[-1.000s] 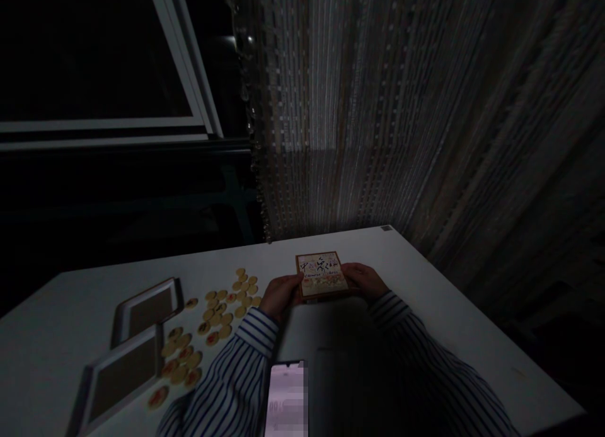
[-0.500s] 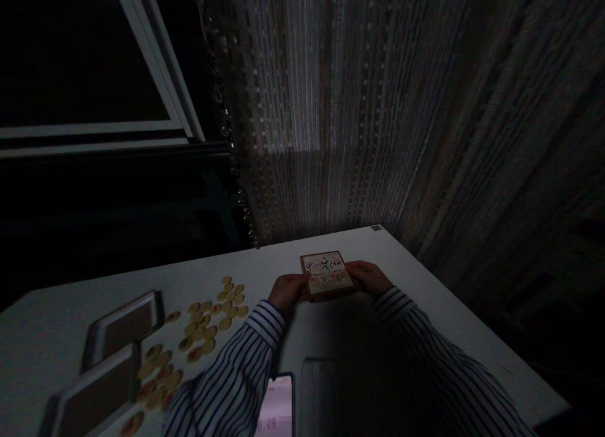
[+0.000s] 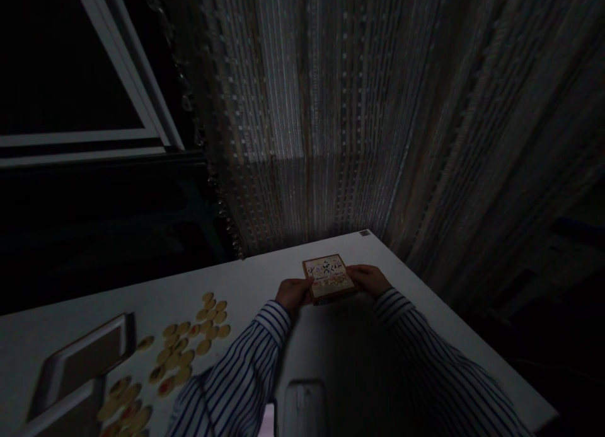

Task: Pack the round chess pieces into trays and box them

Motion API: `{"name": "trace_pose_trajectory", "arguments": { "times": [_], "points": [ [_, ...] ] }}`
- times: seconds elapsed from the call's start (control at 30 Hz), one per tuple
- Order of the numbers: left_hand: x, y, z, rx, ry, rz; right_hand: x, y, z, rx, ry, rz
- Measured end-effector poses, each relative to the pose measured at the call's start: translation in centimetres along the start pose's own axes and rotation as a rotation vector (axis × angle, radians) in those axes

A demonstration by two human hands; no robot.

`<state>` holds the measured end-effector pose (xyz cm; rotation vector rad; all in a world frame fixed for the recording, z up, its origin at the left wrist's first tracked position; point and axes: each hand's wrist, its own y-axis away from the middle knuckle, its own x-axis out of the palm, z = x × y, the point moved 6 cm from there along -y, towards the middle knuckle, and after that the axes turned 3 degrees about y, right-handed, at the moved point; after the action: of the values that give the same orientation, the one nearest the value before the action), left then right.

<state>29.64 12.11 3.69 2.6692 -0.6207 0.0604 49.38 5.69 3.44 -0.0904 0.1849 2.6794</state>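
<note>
Between my two hands is a small square Chinese chess box (image 3: 328,277), printed with dark characters and a floral pattern. My left hand (image 3: 293,293) pinches its left edge, thumb on top. The right edge is gripped by my right hand (image 3: 370,279), fingers partly hidden behind the box. It is held over the far part of the white table, tilted so that the printed face shows. Round wooden chess pieces (image 3: 172,355) lie scattered on the table left of my left arm.
Two open, shallow tray-like box parts (image 3: 87,358) rest at the left, one overlapping the other. A lit phone (image 3: 268,420) and a grey case-like object (image 3: 306,407) lie near the front edge. Behind the white table (image 3: 265,267) hangs a string curtain (image 3: 321,122).
My view has swung to the right, so the pieces and trays sit further left and the phone shows less. Both hands keep their hold on the box, which has barely shifted.
</note>
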Motion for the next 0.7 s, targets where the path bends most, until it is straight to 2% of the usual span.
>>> {"name": "trace_pose_trajectory", "arguments": {
  "times": [0.27, 0.7],
  "points": [
    [1.7, -2.6, 0.9, 0.015, -0.072, -0.027, -2.3, -2.0, -1.0, -0.012, 0.135, -0.077],
    [2.5, -6.0, 1.8, 0.083, -0.309, -0.163, -3.9, -4.5, -1.8, -0.029, 0.295, -0.127]
  ]
}}
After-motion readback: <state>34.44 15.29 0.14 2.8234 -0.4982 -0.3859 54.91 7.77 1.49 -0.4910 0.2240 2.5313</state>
